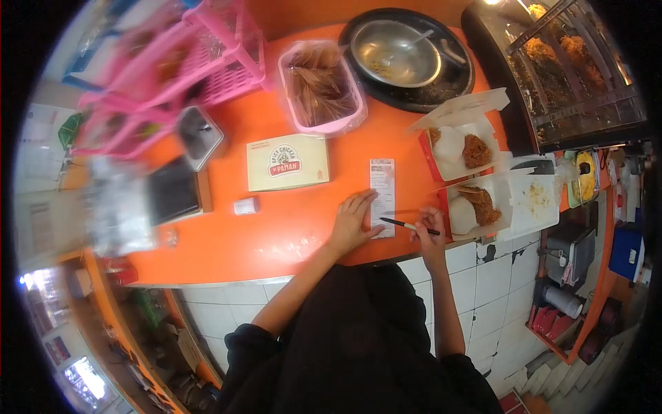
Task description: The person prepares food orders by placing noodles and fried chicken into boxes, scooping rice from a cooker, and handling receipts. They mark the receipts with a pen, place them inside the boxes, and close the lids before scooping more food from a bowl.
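A long printed receipt [382, 183] lies flat on the orange counter in front of me. My left hand [353, 224] rests at its left edge, fingers stretched out over the paper. In my right hand [431, 226] is a dark pen [408, 225], pinched between the fingers, its tip over the lower part of the slip. Beside that hand stands an open box [479, 209] with rice and fried chicken. A second open box [460, 147] of rice and chicken sits just behind it. Left of the receipt is a closed cream box [288, 163] with a chicken logo.
A pink basin [322, 127] of brown packets and a metal bowl [395, 53] on a black tray stand at the back. Pink racks [227, 67] and a metal container [198, 136] are on the left. A glass food case [580, 114] bounds the right. A small roll [246, 205] lies near the front.
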A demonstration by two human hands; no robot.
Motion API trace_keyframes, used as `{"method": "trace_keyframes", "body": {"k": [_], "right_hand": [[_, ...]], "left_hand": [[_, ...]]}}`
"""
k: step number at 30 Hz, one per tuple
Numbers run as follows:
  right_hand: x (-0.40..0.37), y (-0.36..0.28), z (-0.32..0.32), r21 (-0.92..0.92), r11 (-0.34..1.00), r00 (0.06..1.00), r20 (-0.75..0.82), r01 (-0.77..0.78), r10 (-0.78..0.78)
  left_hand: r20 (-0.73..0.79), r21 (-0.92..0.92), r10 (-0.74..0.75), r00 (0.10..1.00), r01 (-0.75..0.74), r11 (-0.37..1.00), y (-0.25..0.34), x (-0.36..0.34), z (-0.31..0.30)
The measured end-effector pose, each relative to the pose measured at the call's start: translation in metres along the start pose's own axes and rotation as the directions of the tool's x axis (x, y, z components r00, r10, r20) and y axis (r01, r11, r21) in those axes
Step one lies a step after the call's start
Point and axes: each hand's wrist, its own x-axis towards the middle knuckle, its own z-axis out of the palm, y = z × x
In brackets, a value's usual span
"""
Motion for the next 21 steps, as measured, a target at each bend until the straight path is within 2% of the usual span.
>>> {"method": "trace_keyframes", "body": {"k": [3,6,9,15,18,21], "right_hand": [[0.001,-0.006,0.000,0.065,0.987,0.977,0.165,-0.145,0.133],[0.003,0.007,0.001,-0.176,0.970,0.947,0.301,0.168,-0.109],[0.002,0.002,0.004,-0.387,0.891,0.945,0.304,0.239,-0.121],[0.011,0.028,0.009,-0.359,0.866,0.917,0.322,0.350,-0.237],[0.013,0.022,0.008,-0.384,0.864,0.915,0.355,0.327,-0.189],[0.019,0.020,0.004,-0.387,0.839,0.889,0.401,0.383,-0.222]], "left_hand": [[-0.014,0.007,-0.001,1.000,0.001,1.000,-0.002,0.000,0.000],[-0.008,0.003,-0.006,1.000,0.006,1.000,-0.002,0.000,0.001],[0.007,0.000,-0.013,1.000,0.013,1.000,-0.002,-0.001,0.000],[-0.009,-0.015,0.006,1.000,-0.006,1.000,-0.001,-0.001,-0.001],[-0.008,-0.015,0.001,1.000,-0.001,1.000,0.000,-0.001,-0.002],[-0.007,-0.014,-0.003,1.000,0.003,1.000,0.000,-0.001,-0.001]]}}
